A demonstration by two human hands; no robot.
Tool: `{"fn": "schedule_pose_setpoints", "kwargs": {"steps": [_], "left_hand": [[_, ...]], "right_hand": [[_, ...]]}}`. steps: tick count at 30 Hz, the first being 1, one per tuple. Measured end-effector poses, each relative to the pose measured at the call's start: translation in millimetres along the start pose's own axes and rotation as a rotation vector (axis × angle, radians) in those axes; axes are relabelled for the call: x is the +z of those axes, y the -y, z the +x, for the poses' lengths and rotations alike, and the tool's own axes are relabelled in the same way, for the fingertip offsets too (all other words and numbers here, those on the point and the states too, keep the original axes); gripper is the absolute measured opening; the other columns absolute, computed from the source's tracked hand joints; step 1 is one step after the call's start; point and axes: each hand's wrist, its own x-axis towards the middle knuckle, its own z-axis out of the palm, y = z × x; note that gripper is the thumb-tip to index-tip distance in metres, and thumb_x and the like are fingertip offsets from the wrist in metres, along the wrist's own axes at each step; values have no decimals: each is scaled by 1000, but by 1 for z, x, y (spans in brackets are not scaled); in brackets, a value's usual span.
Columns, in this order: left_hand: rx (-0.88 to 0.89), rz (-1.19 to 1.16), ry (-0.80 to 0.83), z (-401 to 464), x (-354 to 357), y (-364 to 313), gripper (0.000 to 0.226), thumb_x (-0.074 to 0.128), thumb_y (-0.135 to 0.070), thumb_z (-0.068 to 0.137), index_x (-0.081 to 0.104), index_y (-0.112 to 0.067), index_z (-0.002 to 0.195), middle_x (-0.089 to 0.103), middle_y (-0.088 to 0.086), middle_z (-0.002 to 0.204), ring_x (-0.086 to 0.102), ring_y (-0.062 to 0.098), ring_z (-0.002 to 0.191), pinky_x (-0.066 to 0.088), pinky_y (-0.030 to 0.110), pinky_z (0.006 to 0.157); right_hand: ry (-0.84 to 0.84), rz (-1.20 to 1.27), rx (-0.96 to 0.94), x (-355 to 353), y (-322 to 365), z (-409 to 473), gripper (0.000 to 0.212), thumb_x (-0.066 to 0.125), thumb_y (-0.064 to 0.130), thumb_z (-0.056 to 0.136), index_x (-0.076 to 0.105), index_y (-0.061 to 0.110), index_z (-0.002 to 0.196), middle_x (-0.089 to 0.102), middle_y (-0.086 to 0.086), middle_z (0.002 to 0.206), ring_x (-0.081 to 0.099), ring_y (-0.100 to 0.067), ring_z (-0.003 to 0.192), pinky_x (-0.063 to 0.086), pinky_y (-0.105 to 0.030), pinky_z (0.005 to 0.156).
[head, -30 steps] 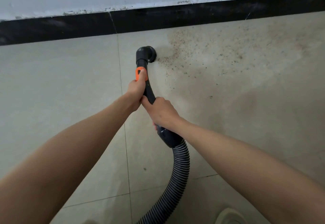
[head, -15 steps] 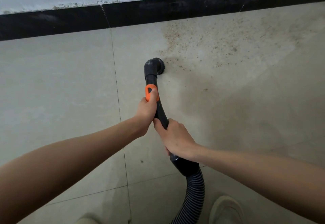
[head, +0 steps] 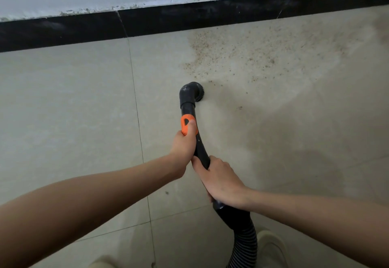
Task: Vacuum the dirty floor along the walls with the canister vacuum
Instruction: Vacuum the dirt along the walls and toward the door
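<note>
- A black curved vacuum wand (head: 201, 149) with an orange collar (head: 187, 127) is ending in a round brush nozzle (head: 192, 93) sitting on the tiled floor (head: 73, 109), just beside scattered brown grit (head: 242, 57) near the black baseboard (head: 189, 19).
- The left hand (head: 184, 145) fingers are wrapping the wand at the collar.
- The right hand (head: 221, 181) fingers are curling round it lower, above the ribbed hose (head: 244, 246).

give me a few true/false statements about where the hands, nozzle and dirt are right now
1. Both hands grip the vacuum wand. True.
2. The left hand sits nearer the nozzle than the right hand. True.
3. The nozzle touches the black baseboard. False: it is on the tile, apart from it.
4. The dirt lies left of the nozzle. False: it spreads above and to the right.
5. The left thumb rests on the orange collar. True.
</note>
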Motion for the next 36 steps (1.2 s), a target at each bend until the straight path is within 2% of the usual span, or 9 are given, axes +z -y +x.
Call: {"fn": "schedule_pose_setpoints", "kwargs": {"steps": [2, 5, 7, 10, 12, 18, 26, 31, 36], "left_hand": [[43, 21, -35, 12, -2, -16, 43, 38, -51, 95, 53, -12, 92, 56, 5, 84, 56, 17, 76, 47, 28, 67], [100, 62, -86, 35, -11, -43, 48, 38, -52, 95, 54, -7, 102, 56, 5, 85, 54, 15, 72, 43, 26, 59], [118, 87, -100, 50, -19, -59, 49, 39, -52, 95, 53, -6, 104, 57, 6, 87, 54, 16, 73, 43, 26, 60], [121, 108, -109, 68, -27, -76, 48, 40, -52, 94, 53, -7, 102, 56, 5, 85, 55, 20, 80, 45, 29, 67], [114, 89, -111, 76, -30, -85, 47, 41, -52, 94, 52, -7, 103, 56, 4, 85, 56, 21, 84, 46, 29, 71], [108, 107, -65, 89, -27, -101, 47, 40, -52, 94, 51, -7, 104, 56, 4, 86, 56, 19, 81, 47, 26, 66], [77, 114, 67, 79, -22, -92, 42, 39, -50, 96, 49, -10, 87, 54, 6, 89, 54, 18, 80, 48, 26, 68], [24, 130, 186, 53, -15, -67, 43, 37, -50, 97, 50, -10, 90, 54, 9, 95, 54, 21, 88, 48, 27, 75], [-1, 126, 205, 26, -5, -37, 46, 36, -47, 98, 50, -5, 106, 54, 7, 88, 56, 18, 78, 48, 26, 66]], "right_hand": [[-4, 34, -34, -3, 12, 20, 59, 32, 70, 79, 52, 14, 78, 61, -8, 63, 64, -34, 63, 57, -45, 70], [0, 83, -86, -8, 36, 49, 53, 37, 61, 87, 50, 13, 70, 58, -6, 55, 61, -31, 56, 53, -39, 63], [-6, 109, -110, -10, 51, 66, 51, 38, 57, 92, 52, 12, 70, 60, -6, 56, 63, -31, 58, 53, -40, 63], [-5, 130, -118, -11, 68, 86, 51, 38, 58, 91, 52, 12, 72, 63, -10, 63, 66, -33, 66, 57, -46, 75], [-3, 128, -126, -13, 75, 96, 51, 37, 58, 92, 50, 13, 71, 62, -10, 63, 65, -33, 66, 57, -47, 77], [-42, 126, -130, -21, 82, 113, 53, 36, 60, 91, 49, 13, 72, 64, -11, 69, 66, -34, 69, 57, -47, 78], [-48, 76, -114, -24, 64, 98, 55, 33, 63, 92, 49, 13, 74, 64, -10, 69, 64, -31, 69, 56, -44, 78], [-25, 65, -69, -17, 35, 62, 57, 32, 63, 93, 53, 11, 81, 61, -7, 61, 64, -29, 61, 57, -43, 74], [-24, 42, -43, -7, 6, 32, 57, 29, 65, 93, 52, 13, 87, 60, -6, 64, 63, -30, 62, 57, -44, 73]]}}
